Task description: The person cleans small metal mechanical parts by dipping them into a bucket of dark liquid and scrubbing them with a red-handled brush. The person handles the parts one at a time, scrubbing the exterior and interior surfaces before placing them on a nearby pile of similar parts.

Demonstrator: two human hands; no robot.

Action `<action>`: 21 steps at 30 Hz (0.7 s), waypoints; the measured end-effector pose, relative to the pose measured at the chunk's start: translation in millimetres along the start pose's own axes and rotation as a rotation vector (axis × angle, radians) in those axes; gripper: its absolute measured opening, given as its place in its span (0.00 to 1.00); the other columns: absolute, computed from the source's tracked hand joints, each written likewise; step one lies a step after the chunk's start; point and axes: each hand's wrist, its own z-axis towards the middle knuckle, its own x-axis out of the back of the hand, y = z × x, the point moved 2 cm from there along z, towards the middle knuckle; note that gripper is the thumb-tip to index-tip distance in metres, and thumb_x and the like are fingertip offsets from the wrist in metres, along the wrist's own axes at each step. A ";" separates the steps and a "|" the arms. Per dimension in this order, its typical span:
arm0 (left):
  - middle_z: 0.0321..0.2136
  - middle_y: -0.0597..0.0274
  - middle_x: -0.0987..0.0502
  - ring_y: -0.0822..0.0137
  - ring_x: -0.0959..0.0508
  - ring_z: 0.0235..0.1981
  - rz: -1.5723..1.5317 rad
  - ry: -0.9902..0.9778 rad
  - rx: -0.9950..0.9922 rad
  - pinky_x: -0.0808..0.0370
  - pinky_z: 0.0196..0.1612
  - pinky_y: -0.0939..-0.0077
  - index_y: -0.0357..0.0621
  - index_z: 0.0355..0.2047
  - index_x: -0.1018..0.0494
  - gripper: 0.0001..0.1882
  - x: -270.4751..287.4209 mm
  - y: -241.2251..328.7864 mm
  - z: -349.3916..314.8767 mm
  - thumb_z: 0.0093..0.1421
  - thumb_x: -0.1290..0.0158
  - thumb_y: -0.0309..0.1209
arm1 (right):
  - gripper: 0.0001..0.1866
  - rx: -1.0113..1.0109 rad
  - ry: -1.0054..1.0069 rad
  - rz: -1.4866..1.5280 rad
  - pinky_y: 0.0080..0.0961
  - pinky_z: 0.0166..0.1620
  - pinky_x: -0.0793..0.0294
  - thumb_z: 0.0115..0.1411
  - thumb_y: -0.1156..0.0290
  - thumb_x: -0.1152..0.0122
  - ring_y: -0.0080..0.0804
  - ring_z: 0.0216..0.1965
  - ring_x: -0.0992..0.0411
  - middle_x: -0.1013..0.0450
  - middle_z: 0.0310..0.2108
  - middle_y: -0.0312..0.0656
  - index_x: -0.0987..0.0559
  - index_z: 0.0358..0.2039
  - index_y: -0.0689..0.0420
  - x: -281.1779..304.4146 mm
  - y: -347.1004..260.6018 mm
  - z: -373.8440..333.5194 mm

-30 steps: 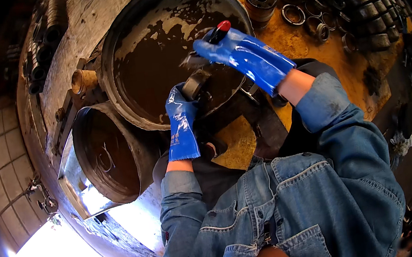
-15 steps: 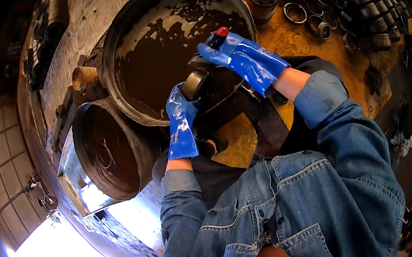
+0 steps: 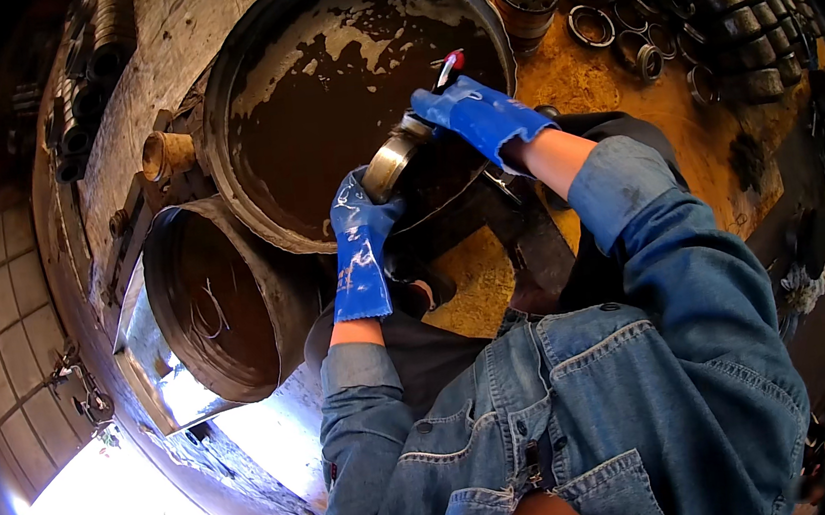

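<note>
- Your left hand (image 3: 363,202) pinched the ring (image 3: 389,169) over the tub (image 3: 219,152); slick gloves (image 3: 362,273) risked dropping it.
- Your right hand (image 3: 478,115) gripped the tool (image 3: 453,62); overpressing risked skidding.

**Fisheye view from the head, facing steeply downward**

The left head-worn camera looks down past the denim jacket (image 3: 589,410), which fills the near lower field. The left hand (image 3: 360,206) and right hand (image 3: 480,118) lie close, around the upper middle; the large round tub (image 3: 218,157) extends beyond them. Straight edges bow toward the dark margins.
</note>
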 end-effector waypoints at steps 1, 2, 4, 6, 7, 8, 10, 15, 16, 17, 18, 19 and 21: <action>0.46 0.58 0.15 0.64 0.16 0.47 -0.012 -0.004 -0.002 0.20 0.54 0.69 0.44 0.52 0.22 0.30 -0.3 -2.4 0.9 0.47 0.27 0.31 | 0.19 -0.067 0.005 0.026 0.38 0.47 0.23 0.73 0.57 0.46 0.50 0.41 0.20 0.20 0.38 0.54 0.19 0.51 0.59 -2.5 3.5 0.5; 0.46 0.57 0.15 0.63 0.15 0.47 -0.004 -0.011 -0.008 0.20 0.54 0.69 0.44 0.53 0.22 0.30 1.8 -1.2 0.9 0.48 0.27 0.32 | 0.19 -0.132 0.009 0.055 0.38 0.46 0.23 0.73 0.58 0.47 0.50 0.40 0.20 0.20 0.38 0.55 0.19 0.50 0.60 -4.5 2.3 1.2; 0.46 0.56 0.15 0.60 0.15 0.47 0.001 -0.029 -0.016 0.20 0.54 0.67 0.45 0.53 0.22 0.30 4.8 6.9 -1.9 0.48 0.28 0.35 | 0.21 -0.370 -0.043 0.204 0.41 0.48 0.24 0.73 0.56 0.48 0.54 0.42 0.20 0.20 0.40 0.57 0.19 0.48 0.62 1.4 -23.7 -2.2; 0.47 0.55 0.15 0.56 0.16 0.49 0.166 0.061 -0.097 0.20 0.56 0.65 0.46 0.53 0.22 0.30 4.4 24.6 0.3 0.49 0.29 0.37 | 0.24 -0.476 -0.035 0.282 0.42 0.49 0.25 0.73 0.52 0.49 0.57 0.46 0.21 0.20 0.43 0.60 0.18 0.48 0.61 -0.6 -26.0 -7.0; 0.47 0.54 0.15 0.54 0.16 0.49 0.248 0.106 -0.137 0.20 0.56 0.64 0.46 0.54 0.22 0.31 5.2 34.0 1.0 0.49 0.30 0.38 | 0.24 -0.349 -0.044 0.191 0.43 0.50 0.25 0.73 0.52 0.49 0.57 0.47 0.21 0.20 0.44 0.60 0.18 0.49 0.60 -3.0 -22.9 -7.6; 0.50 0.53 0.16 0.51 0.17 0.53 0.265 0.069 -0.103 0.21 0.58 0.61 0.48 0.56 0.23 0.31 7.6 47.3 -0.2 0.51 0.31 0.41 | 0.23 -0.230 -0.051 0.096 0.43 0.51 0.24 0.74 0.51 0.50 0.58 0.48 0.21 0.21 0.45 0.60 0.18 0.50 0.58 -3.0 -17.2 -10.7; 0.52 0.53 0.17 0.52 0.18 0.56 0.463 -0.072 0.014 0.22 0.59 0.60 0.49 0.57 0.23 0.31 7.3 74.6 8.9 0.52 0.32 0.41 | 0.24 -0.152 -0.071 0.008 0.43 0.52 0.24 0.73 0.50 0.49 0.57 0.50 0.22 0.21 0.48 0.60 0.18 0.50 0.58 -12.7 -6.3 -8.7; 0.55 0.51 0.18 0.50 0.19 0.58 0.735 -0.266 0.189 0.23 0.61 0.57 0.51 0.61 0.24 0.31 -2.9 94.2 36.6 0.56 0.36 0.40 | 0.29 -0.287 -0.062 0.095 0.42 0.55 0.25 0.70 0.46 0.47 0.55 0.53 0.22 0.20 0.49 0.58 0.18 0.50 0.61 -10.0 -13.1 -8.0; 0.53 0.50 0.17 0.50 0.19 0.56 0.744 -0.275 0.161 0.22 0.60 0.57 0.52 0.60 0.23 0.30 -1.4 94.8 37.5 0.57 0.36 0.41 | 0.26 -0.219 -0.058 0.068 0.42 0.54 0.23 0.72 0.48 0.48 0.56 0.51 0.22 0.21 0.49 0.58 0.18 0.50 0.59 -9.8 -10.6 -6.6; 0.52 0.50 0.17 0.50 0.18 0.56 0.705 -0.264 0.136 0.22 0.59 0.57 0.51 0.59 0.22 0.29 0.1 90.8 39.4 0.57 0.36 0.41 | 0.23 -0.152 -0.055 0.042 0.42 0.53 0.22 0.73 0.51 0.48 0.57 0.49 0.21 0.21 0.49 0.58 0.18 0.51 0.57 -11.1 -4.4 -4.3; 0.52 0.50 0.17 0.51 0.18 0.56 0.672 -0.254 0.104 0.22 0.59 0.58 0.51 0.58 0.21 0.28 1.7 87.2 41.6 0.56 0.36 0.41 | 0.22 -0.146 -0.015 0.094 0.41 0.52 0.22 0.73 0.52 0.47 0.57 0.47 0.21 0.21 0.48 0.58 0.18 0.50 0.56 -9.5 0.8 -1.2; 0.51 0.49 0.16 0.51 0.18 0.55 0.638 -0.244 0.072 0.22 0.59 0.58 0.51 0.57 0.21 0.27 1.5 84.2 43.3 0.56 0.36 0.41 | 0.21 -0.140 0.026 0.145 0.40 0.51 0.21 0.73 0.52 0.47 0.57 0.46 0.21 0.21 0.47 0.58 0.18 0.50 0.56 -7.1 6.3 1.8; 0.50 0.49 0.16 0.52 0.17 0.53 0.478 -0.202 0.043 0.20 0.57 0.61 0.50 0.53 0.19 0.28 6.2 87.4 35.8 0.52 0.31 0.41 | 0.21 -0.219 0.115 0.289 0.41 0.51 0.21 0.71 0.52 0.44 0.53 0.48 0.21 0.20 0.46 0.56 0.19 0.49 0.58 -2.8 22.5 10.4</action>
